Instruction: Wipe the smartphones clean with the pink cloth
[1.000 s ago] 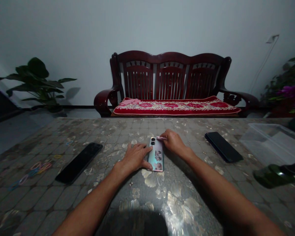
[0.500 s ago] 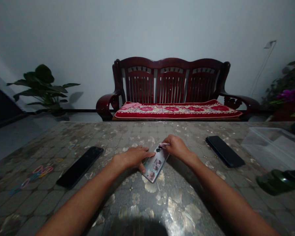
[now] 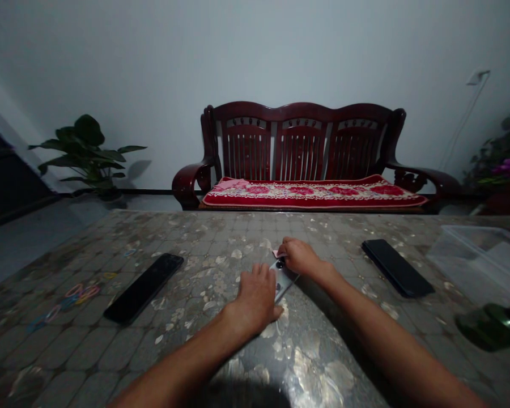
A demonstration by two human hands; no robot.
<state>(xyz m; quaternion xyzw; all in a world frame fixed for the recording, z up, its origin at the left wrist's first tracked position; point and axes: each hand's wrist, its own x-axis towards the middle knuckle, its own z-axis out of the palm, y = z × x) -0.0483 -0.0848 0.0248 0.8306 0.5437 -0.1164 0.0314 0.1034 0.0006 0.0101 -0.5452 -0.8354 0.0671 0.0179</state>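
Observation:
A silver smartphone lies slantwise on the patterned table, its back with the round camera lenses facing up. My left hand rests over its lower part and grips it, covering most of the phone's back. At the phone's upper end, my right hand pinches a small pink cloth against the area beside the lenses. Only a corner of the cloth shows; the rest is hidden under the fingers.
Dark phones lie on the left and right. Several coloured rubber bands are at far left. A clear plastic box and a green bottle stand at right. Behind the table is a wooden bench.
My left hand has shifted from the phone's left edge to across its back, hiding the stickers. The right hand remains at the lens end with the cloth. The view has turned slightly left.

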